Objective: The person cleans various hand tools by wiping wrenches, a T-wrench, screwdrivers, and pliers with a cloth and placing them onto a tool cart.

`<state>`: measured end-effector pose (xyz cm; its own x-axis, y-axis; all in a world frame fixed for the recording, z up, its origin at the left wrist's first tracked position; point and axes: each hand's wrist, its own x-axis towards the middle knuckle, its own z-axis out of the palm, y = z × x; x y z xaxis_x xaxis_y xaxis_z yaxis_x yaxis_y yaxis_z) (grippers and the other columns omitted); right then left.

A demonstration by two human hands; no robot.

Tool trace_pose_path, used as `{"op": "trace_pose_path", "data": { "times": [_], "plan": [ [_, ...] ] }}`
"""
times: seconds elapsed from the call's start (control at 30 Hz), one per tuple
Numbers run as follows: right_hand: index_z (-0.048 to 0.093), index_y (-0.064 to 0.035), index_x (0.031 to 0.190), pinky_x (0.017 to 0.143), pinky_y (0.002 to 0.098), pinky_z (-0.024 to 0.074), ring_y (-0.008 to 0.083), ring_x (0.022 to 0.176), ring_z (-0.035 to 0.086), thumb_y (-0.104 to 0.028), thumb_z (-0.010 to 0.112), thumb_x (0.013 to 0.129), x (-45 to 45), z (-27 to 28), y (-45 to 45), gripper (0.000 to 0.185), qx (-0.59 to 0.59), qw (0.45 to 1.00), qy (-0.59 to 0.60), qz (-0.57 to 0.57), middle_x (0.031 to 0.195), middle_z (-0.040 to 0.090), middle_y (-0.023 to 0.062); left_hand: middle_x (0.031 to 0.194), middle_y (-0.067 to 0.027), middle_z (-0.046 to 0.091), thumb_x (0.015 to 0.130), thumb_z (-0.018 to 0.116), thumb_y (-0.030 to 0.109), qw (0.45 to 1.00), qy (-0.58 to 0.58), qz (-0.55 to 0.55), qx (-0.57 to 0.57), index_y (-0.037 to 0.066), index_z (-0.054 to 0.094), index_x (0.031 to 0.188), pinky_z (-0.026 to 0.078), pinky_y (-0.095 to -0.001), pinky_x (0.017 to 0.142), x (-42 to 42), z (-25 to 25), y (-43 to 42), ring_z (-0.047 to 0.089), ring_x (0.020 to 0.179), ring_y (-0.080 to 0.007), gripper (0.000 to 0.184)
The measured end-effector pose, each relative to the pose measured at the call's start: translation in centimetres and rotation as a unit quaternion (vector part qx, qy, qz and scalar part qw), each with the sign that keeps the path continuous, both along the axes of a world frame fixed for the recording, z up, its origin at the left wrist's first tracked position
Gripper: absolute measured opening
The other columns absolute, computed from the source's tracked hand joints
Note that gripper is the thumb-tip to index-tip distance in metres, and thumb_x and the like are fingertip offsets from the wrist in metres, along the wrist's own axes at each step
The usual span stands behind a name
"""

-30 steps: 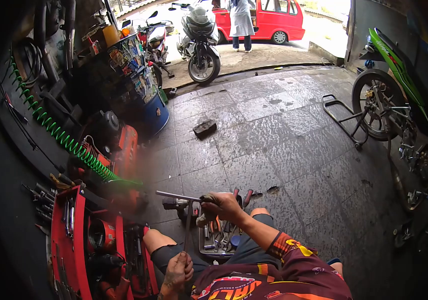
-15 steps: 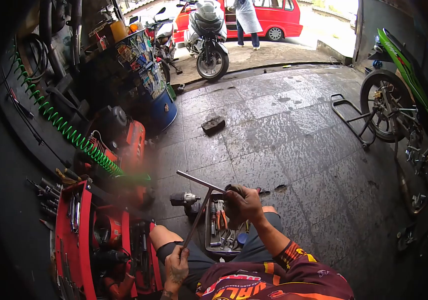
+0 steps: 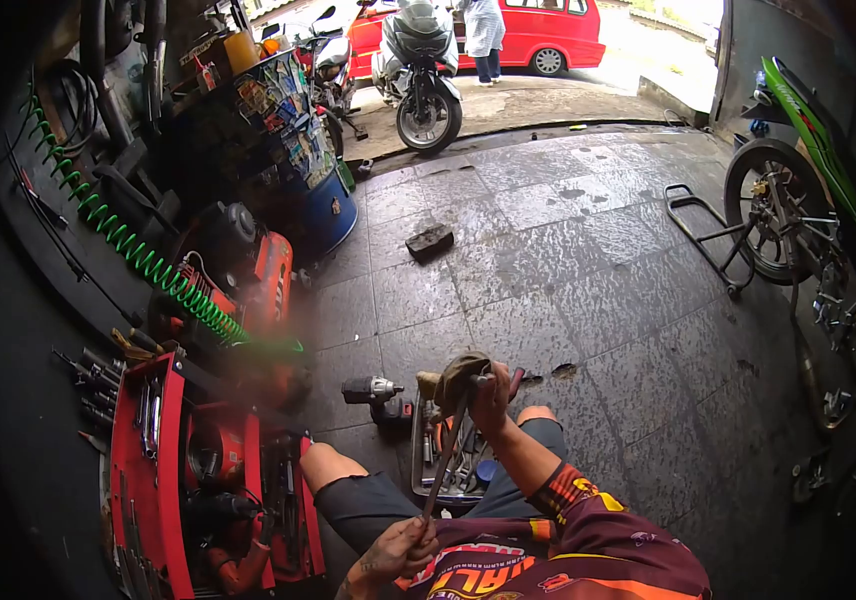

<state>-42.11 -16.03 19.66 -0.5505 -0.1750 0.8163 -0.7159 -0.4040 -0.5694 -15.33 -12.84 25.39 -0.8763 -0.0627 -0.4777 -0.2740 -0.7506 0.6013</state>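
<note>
A long metal T-handle wrench (image 3: pixel 447 455) slants up between my two hands over my lap. My left hand (image 3: pixel 403 549) is closed around the lower end of its shaft. At the top, my right hand (image 3: pixel 489 405) grips the crossbar with an olive-brown rag (image 3: pixel 455 378), which hides most of the bar. Below my right hand, between my knees, a metal tray (image 3: pixel 418 455) holds several hand tools and a blue round lid (image 3: pixel 488 469). A cordless impact wrench (image 3: pixel 375 394) stands on the floor just left of the tray.
To the left are an opened red toolbox (image 3: pixel 170 470), a red compressor (image 3: pixel 270 275) and a coiled green hose (image 3: pixel 128 250). A dark block (image 3: pixel 430 243) lies ahead on the tiles (image 3: pixel 508 290). A green motorcycle (image 3: pixel 818 150) and a paddock stand (image 3: pixel 713 240) are right. A person (image 3: pixel 484 35) stands outside.
The wrench's crossbar has turned and moved right, and the rag now wraps it. My left hand has shifted right and lower with the shaft. The person outside has stepped left.
</note>
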Motion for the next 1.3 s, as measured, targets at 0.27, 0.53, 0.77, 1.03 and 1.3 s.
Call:
{"op": "trace_pose_path", "data": {
  "times": [0.27,0.53,0.77,1.03,1.3],
  "plan": [
    [0.055,-0.0063,0.073,0.07,0.0376,0.0366,0.0195,0.062,0.047,-0.036,0.031,0.097,-1.1,-0.9,0.5,0.045,0.18,0.965,-0.156,0.111,0.065,0.054,0.0058,0.058,0.0039,0.026,0.096,0.033,0.039,0.998,0.01,0.001,0.057,0.01,0.038,0.082,0.02,-0.0211,0.04,0.5,0.3,-0.1,0.022,0.045,-0.0061,0.033],
    [0.056,-0.0019,0.105,0.075,0.0249,0.0473,0.0114,0.087,0.058,-0.039,0.034,0.097,6.0,7.4,2.0,0.044,-0.154,0.694,-0.63,0.312,0.094,0.061,0.0076,0.058,0.0046,0.027,0.095,0.039,0.039,0.993,0.092,0.072,0.005,0.01,0.038,0.077,0.02,-0.0213,0.041,-1.7,-0.3,-2.5,0.023,0.046,-0.0055,0.035],
    [0.055,-0.0007,0.106,0.07,0.0244,0.0506,0.0121,0.079,0.062,-0.032,0.04,0.096,3.5,6.8,2.8,0.036,0.016,0.727,-0.536,0.429,0.092,0.062,0.006,0.061,0.0058,0.034,0.096,0.038,0.039,0.997,0.053,0.031,-0.048,0.011,0.044,0.077,0.024,-0.0206,0.044,-0.8,-6.6,-1.8,0.03,0.049,-0.0056,0.034],
    [0.056,-0.0023,0.098,0.063,0.0244,0.0496,0.0114,0.073,0.061,-0.032,0.043,0.095,3.0,6.4,3.1,0.032,-0.04,0.769,-0.541,0.338,0.087,0.062,0.0052,0.061,0.0067,0.038,0.096,0.04,0.036,0.955,0.025,0.132,-0.263,0.009,0.048,0.078,0.028,-0.0195,0.046,-1.5,-6.7,-1.0,0.033,0.051,-0.0027,0.033],
    [0.055,-0.0017,0.1,0.068,0.0222,0.0457,0.0079,0.076,0.055,-0.028,0.044,0.096,6.7,6.9,3.4,0.029,0.054,0.783,-0.506,0.357,0.087,0.06,0.0025,0.076,0.0002,0.052,0.094,0.047,0.029,0.907,0.045,0.228,-0.351,0.004,0.056,0.098,0.036,-0.0197,0.054,-3.7,-10.2,-0.7,0.046,0.064,-0.0063,0.026]
  ]
}}
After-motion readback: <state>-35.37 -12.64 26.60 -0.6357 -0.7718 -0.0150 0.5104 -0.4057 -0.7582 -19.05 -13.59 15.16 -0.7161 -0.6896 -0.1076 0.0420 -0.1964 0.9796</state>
